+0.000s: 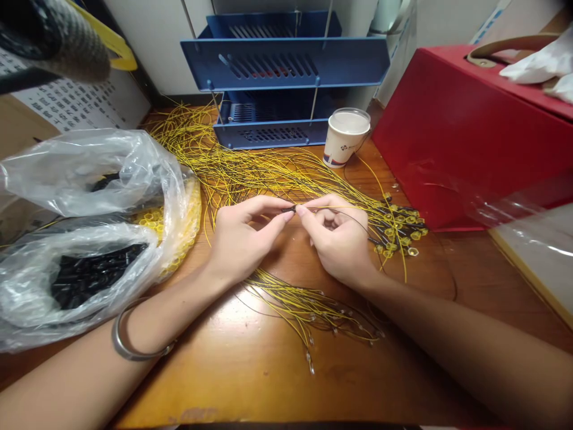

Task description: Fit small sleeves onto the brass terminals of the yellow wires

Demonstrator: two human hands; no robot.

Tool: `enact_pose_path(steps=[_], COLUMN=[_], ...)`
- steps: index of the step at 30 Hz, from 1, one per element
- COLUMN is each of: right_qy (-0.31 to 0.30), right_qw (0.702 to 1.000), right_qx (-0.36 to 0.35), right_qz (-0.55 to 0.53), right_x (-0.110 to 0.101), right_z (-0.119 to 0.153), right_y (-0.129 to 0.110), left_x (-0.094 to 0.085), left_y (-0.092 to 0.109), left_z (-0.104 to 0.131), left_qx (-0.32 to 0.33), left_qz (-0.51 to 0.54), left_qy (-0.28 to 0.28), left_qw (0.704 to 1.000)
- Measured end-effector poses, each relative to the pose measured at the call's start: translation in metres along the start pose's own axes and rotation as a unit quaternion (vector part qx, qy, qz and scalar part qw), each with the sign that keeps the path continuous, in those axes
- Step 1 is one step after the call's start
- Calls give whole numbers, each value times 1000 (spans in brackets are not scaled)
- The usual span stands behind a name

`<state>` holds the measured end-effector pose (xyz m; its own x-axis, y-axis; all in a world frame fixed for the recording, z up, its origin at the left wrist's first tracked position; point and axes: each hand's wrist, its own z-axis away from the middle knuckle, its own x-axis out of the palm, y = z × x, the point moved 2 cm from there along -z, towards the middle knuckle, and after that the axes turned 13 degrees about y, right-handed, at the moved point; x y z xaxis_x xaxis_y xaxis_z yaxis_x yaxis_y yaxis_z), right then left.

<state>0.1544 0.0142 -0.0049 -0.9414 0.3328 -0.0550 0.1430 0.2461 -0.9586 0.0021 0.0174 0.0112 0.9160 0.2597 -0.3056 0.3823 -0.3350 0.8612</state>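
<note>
Black part (289,209) mostly hidden, pinched between fingertips of left hand (244,236) and right hand (338,236).

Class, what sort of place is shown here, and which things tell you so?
Probably a small workbench for hand assembly: a wooden table with bundled yellow and black wires, an open bag of black parts, and yellow-ended pieces grouped at the right.
</note>
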Motion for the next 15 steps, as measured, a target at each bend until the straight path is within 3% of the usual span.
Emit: enact_pose_path(steps=[15], right_qy=[-13], right_qw=[999], right_qx=[-2], right_qz=[-36], right_x=[-2], right_z=[-3], right_y=[-5], left_x=[0], left_y=[-1], left_z=[0], left_qx=[3], left_qz=[-1], left_qy=[8], left_qw=[1000])
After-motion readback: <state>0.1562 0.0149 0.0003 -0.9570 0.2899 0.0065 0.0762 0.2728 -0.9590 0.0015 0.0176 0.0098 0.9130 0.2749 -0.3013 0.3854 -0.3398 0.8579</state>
